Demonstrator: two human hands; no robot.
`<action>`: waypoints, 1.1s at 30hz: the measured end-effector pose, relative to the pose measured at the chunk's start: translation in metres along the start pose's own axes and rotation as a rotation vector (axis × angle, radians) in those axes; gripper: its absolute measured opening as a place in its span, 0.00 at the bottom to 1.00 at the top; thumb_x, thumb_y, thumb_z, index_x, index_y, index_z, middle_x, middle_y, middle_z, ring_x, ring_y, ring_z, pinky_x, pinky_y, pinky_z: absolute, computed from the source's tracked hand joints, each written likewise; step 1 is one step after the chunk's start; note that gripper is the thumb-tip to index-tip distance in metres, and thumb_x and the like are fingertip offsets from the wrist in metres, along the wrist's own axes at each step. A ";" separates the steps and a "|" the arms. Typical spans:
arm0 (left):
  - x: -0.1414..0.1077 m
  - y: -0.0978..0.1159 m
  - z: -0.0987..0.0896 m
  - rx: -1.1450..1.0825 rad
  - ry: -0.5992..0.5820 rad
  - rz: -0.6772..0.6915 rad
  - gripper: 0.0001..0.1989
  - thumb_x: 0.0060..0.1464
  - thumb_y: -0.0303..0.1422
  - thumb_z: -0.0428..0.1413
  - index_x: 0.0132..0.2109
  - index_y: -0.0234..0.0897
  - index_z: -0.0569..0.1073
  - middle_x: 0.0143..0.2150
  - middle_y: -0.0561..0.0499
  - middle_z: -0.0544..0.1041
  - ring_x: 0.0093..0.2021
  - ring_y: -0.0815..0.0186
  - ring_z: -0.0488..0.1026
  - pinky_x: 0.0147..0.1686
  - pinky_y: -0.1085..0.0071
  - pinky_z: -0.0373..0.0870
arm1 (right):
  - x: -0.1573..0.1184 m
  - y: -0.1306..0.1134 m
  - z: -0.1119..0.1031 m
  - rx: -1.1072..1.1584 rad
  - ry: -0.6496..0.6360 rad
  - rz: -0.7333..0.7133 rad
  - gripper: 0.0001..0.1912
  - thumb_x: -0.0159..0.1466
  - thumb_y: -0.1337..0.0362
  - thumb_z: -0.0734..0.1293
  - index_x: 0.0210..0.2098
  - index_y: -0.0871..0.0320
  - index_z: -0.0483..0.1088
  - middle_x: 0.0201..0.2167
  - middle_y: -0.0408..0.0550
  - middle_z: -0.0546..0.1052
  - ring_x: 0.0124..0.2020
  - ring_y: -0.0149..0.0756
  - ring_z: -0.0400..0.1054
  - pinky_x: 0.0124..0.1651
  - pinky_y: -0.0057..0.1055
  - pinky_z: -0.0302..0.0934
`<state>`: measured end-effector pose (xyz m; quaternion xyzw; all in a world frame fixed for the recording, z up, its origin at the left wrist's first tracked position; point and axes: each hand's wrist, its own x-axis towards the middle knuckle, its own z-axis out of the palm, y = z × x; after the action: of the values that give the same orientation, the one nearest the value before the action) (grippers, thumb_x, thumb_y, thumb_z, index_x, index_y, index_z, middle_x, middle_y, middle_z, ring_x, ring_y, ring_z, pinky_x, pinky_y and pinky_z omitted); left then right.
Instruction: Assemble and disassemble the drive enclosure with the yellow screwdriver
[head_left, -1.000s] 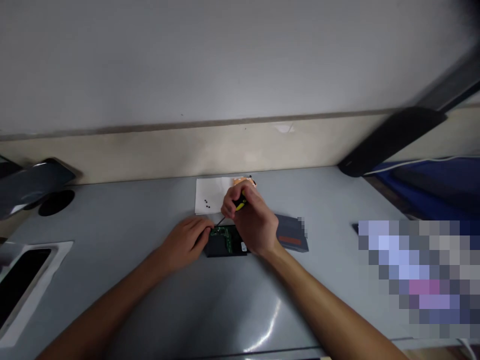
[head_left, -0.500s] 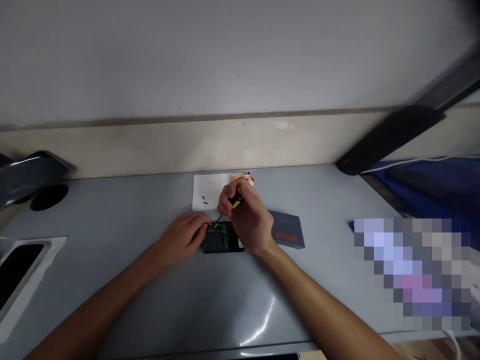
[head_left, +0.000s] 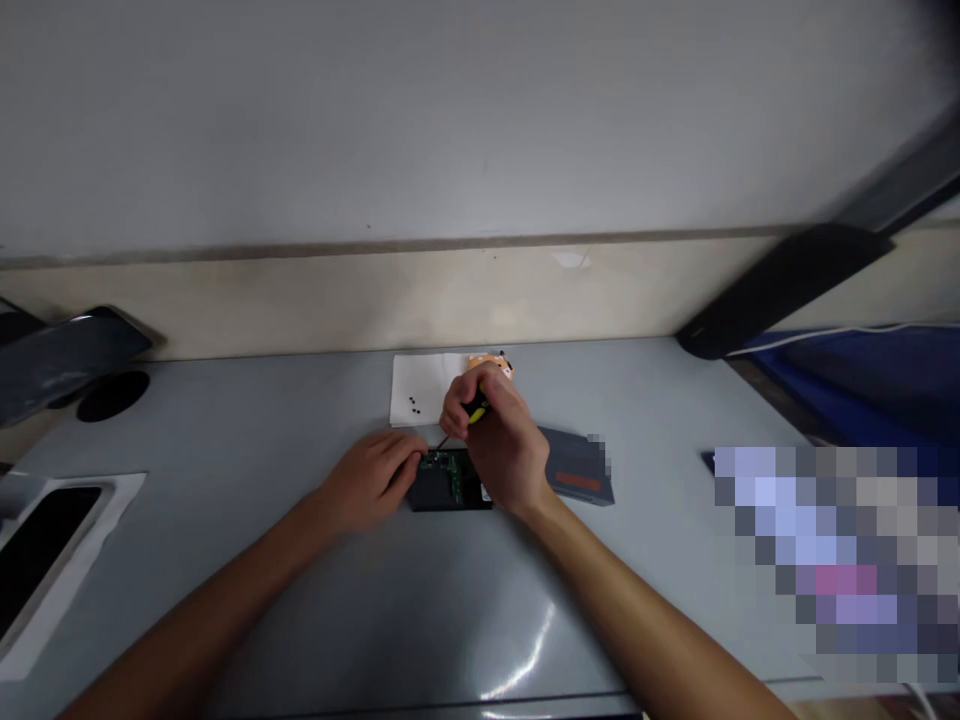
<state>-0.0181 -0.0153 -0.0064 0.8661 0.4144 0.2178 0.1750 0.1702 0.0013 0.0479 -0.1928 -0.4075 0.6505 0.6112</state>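
My right hand (head_left: 501, 435) grips a screwdriver (head_left: 476, 408) with a black and yellow handle, its thin shaft slanting down to the left. The tip meets the upper left part of an opened black device (head_left: 435, 490), where a green circuit board (head_left: 456, 470) is exposed. My left hand (head_left: 379, 475) has its fingers closed at the device's upper left corner, close to the screwdriver tip. The right side of the device is partly covered by my right hand. Several tiny dark screws (head_left: 415, 405) lie on a white paper pad (head_left: 405, 380) just behind it.
A dark grey box (head_left: 581, 465) with orange lettering is right of my right hand. An orange animal-shaped item (head_left: 491, 364) sits behind it. At left, a dark-screened device (head_left: 52, 540) rests on white paper (head_left: 112, 520). A black stand base (head_left: 112, 395) stands farther back.
The whole view has shifted slightly, so everything appears a little lower and to the right. Both hands keep nearly the same pose, with the screwdriver still at the device.
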 end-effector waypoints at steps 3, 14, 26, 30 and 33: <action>0.000 0.000 0.000 -0.002 0.002 -0.011 0.12 0.70 0.29 0.45 0.50 0.39 0.73 0.47 0.48 0.80 0.48 0.60 0.77 0.52 0.59 0.74 | 0.000 0.000 -0.001 -0.013 0.005 -0.009 0.14 0.73 0.56 0.61 0.32 0.54 0.66 0.26 0.42 0.63 0.26 0.32 0.54 0.31 0.34 0.48; -0.004 0.012 -0.006 -0.001 0.127 -0.089 0.10 0.66 0.35 0.52 0.52 0.40 0.69 0.46 0.46 0.78 0.46 0.58 0.76 0.48 0.58 0.75 | -0.003 0.001 0.001 -0.024 -0.031 -0.011 0.14 0.73 0.56 0.60 0.33 0.55 0.67 0.25 0.43 0.64 0.27 0.33 0.55 0.34 0.35 0.50; -0.003 0.014 -0.010 -0.018 -0.081 -0.016 0.32 0.52 0.42 0.67 0.61 0.44 0.66 0.60 0.46 0.73 0.61 0.50 0.70 0.62 0.51 0.69 | -0.003 0.002 0.002 -0.082 -0.004 -0.010 0.14 0.73 0.55 0.61 0.34 0.55 0.67 0.27 0.42 0.65 0.27 0.32 0.56 0.34 0.34 0.50; -0.002 0.013 -0.011 -0.032 -0.104 -0.014 0.29 0.53 0.43 0.67 0.59 0.45 0.68 0.57 0.47 0.74 0.59 0.51 0.71 0.60 0.52 0.71 | -0.003 0.004 0.001 -0.087 0.003 -0.012 0.14 0.73 0.54 0.61 0.34 0.55 0.67 0.26 0.42 0.65 0.27 0.32 0.55 0.33 0.34 0.50; -0.002 0.013 -0.011 -0.024 -0.107 -0.012 0.28 0.54 0.45 0.66 0.58 0.44 0.68 0.57 0.45 0.74 0.59 0.50 0.71 0.60 0.50 0.70 | -0.002 0.004 0.001 -0.108 0.016 -0.014 0.15 0.72 0.52 0.62 0.33 0.54 0.66 0.26 0.42 0.65 0.26 0.32 0.55 0.32 0.34 0.50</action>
<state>-0.0162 -0.0233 0.0091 0.8718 0.4070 0.1753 0.2086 0.1672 -0.0009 0.0446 -0.2279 -0.4387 0.6217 0.6075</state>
